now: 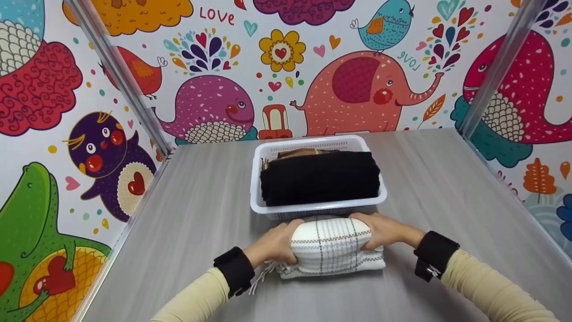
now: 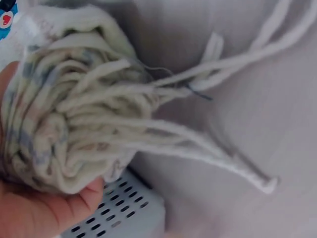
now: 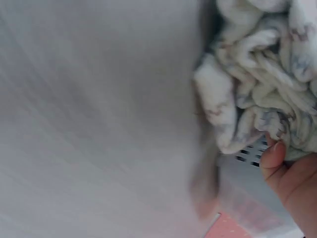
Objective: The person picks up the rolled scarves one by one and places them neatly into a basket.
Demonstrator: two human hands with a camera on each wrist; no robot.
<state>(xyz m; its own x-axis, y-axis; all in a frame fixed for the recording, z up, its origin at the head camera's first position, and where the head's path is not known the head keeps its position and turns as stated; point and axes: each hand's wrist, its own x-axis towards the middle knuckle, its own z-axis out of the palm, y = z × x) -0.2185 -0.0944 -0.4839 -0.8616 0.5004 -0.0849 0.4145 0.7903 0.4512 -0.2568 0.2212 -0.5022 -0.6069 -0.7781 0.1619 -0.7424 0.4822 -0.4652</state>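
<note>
A white plaid scarf [image 1: 330,246], rolled into a bundle, is held between both hands in front of the basket. My left hand [image 1: 279,241] grips its left end, where the fringe [image 2: 213,153] hangs loose in the left wrist view. At the other end my right hand [image 1: 380,230] grips the roll, thumb on the near side. The right wrist view shows the folded layers [image 3: 267,94] of that end, with the thumb [image 3: 272,156] against them. Just beyond the scarf stands a white plastic basket [image 1: 319,207] with a rolled black cloth [image 1: 319,176] in it.
Behind the black cloth, something brown [image 1: 299,153] shows inside the basket. The grey wood-grain table [image 1: 210,188] is bounded by printed walls [image 1: 277,107] at the back and sides, with metal posts [image 1: 129,89] at the corners.
</note>
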